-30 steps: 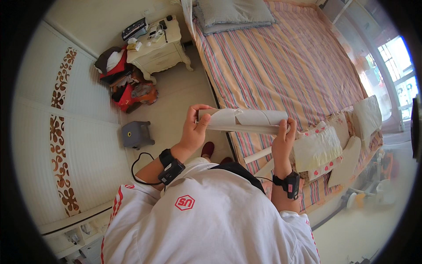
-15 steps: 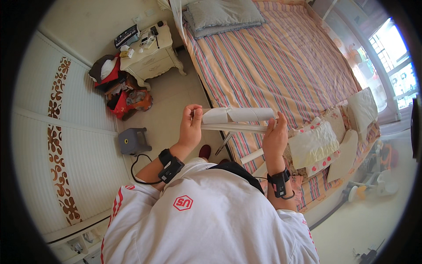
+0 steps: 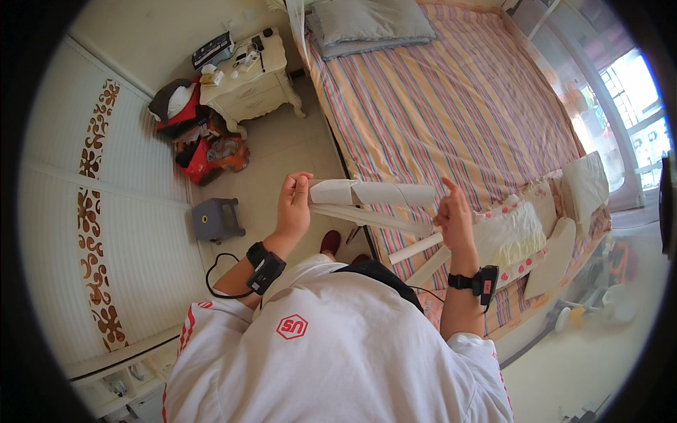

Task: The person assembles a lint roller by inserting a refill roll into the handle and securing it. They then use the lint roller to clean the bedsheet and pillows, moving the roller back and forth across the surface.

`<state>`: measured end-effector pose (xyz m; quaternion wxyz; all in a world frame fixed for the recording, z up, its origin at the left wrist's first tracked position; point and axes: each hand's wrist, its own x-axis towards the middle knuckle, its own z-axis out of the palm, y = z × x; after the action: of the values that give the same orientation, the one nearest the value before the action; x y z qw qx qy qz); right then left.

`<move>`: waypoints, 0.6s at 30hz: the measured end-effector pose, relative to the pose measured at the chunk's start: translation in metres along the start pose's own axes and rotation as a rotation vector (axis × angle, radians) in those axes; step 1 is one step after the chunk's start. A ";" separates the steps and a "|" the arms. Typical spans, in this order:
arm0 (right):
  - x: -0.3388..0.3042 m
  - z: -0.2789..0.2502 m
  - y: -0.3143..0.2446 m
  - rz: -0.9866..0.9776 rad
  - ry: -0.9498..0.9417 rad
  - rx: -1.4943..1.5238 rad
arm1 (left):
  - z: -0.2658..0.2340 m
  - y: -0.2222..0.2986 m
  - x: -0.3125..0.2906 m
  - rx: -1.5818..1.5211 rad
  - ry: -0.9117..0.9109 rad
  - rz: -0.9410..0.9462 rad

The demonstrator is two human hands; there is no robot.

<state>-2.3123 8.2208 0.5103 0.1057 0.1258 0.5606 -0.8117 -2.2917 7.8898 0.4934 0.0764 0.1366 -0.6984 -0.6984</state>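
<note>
A white roll (image 3: 395, 194), like rolled paper or a tube with a torn-looking seam, is held level in front of my body. My left hand (image 3: 292, 208) is closed around its left end. Just beneath it a thinner white strip or rod (image 3: 374, 217) slants down to the right, its left end also at my left hand. My right hand (image 3: 455, 215) is off the roll's right end, index finger stretched out and the other fingers loosely bent. Whether those fingers touch the thin rod's tip is unclear.
A striped bed (image 3: 451, 106) fills the right side, with grey pillows (image 3: 374, 25) at its head. Folded white cloths (image 3: 511, 236) and another white tube (image 3: 415, 249) lie near its front edge. At left stand a grey stool (image 3: 217, 218), a cream nightstand (image 3: 247, 88) and piled bags (image 3: 204, 155).
My right hand has let go of the roll's right end and moved slightly right, its fingers opening. My left hand has shifted a little left, still holding the roll.
</note>
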 end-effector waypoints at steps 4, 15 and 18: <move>0.003 0.028 0.018 0.052 -0.257 -0.154 | -0.017 -0.009 0.004 0.070 -0.014 0.109; 0.044 0.092 0.034 -0.147 -0.217 -0.046 | -0.080 -0.037 0.052 -0.239 0.199 -0.145; 0.071 0.110 0.036 -0.052 -0.173 0.107 | -0.116 -0.042 0.078 -0.270 0.318 -0.273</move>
<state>-2.3778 8.1029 0.4927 0.1256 0.0463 0.5084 -0.8507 -2.3278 7.7562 0.4468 0.1076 0.3264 -0.5531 -0.7589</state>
